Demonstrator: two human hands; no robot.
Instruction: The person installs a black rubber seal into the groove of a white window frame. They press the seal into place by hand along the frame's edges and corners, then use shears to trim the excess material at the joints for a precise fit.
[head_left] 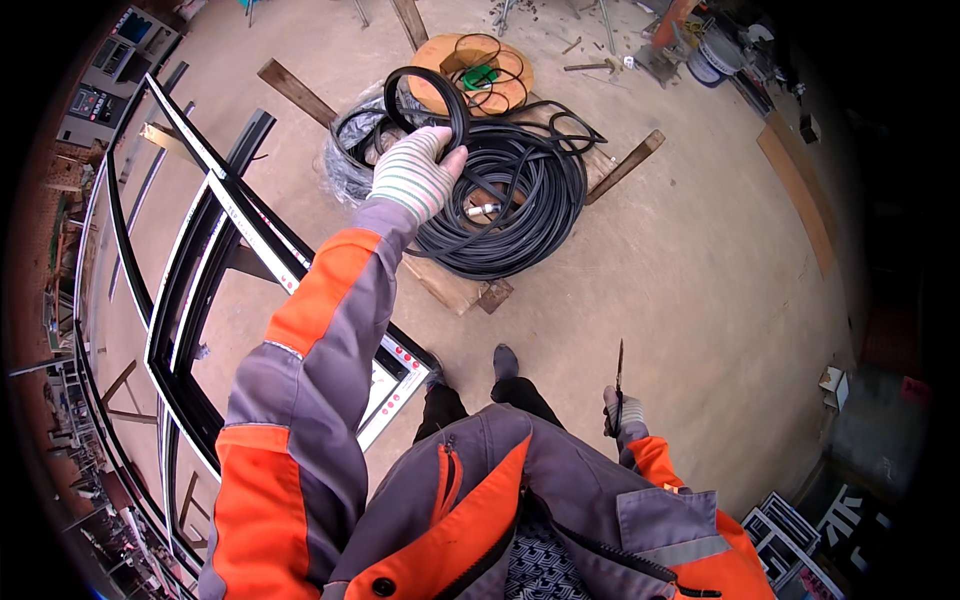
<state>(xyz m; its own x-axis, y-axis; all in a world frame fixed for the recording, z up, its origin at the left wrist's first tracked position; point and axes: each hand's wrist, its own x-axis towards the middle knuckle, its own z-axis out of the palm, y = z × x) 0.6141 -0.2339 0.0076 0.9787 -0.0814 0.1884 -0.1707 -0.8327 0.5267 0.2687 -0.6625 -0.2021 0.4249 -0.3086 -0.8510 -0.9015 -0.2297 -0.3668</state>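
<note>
My left hand, in a striped knit glove, reaches forward with its fingers closed on a loop of black rubber strip. Beneath it lies a big coil of the same black strip, heaped on a low wooden stand. Lower down on the right, my right hand is gloved and closed round a pair of dark scissors, whose blades point away from me. My right fingers are partly hidden by the handles.
An orange-brown spool with thin black cord sits behind the coil. Crumpled clear plastic lies at the coil's left. Wooden legs of the stand stick outward. Long black-and-white frames fill the left side. A white bucket stands far right.
</note>
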